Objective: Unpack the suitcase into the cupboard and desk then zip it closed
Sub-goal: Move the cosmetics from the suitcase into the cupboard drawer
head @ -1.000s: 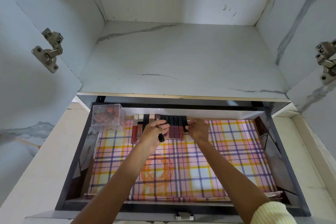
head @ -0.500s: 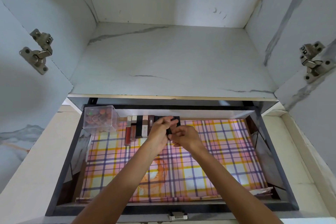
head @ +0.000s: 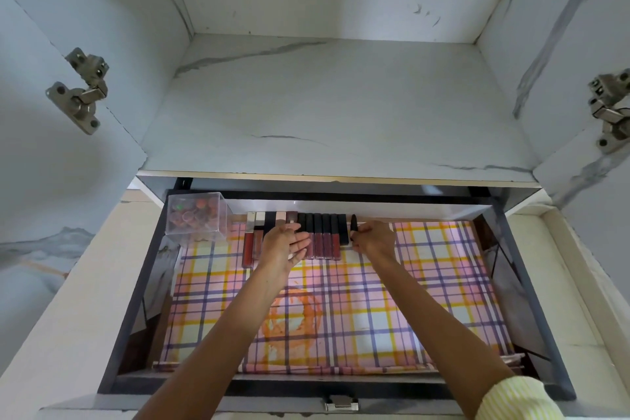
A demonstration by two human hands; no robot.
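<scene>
At the back of the drawer (head: 409,385), the right grip (head: 373,240) pinches a slim black tube (head: 353,223) with curled fingers, at the right end of a row of square-sided lip-gloss tubes (head: 322,235). Left of it, the left grip (head: 284,245) lies flat on that row, fingers straight. Beneath is a glossy plaid liner (head: 409,283); farther left stands a clear plastic box (head: 196,218).

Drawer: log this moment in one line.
left hand: flat on tube row | right hand: pinching black tube at row's right end | drawer: open
</scene>
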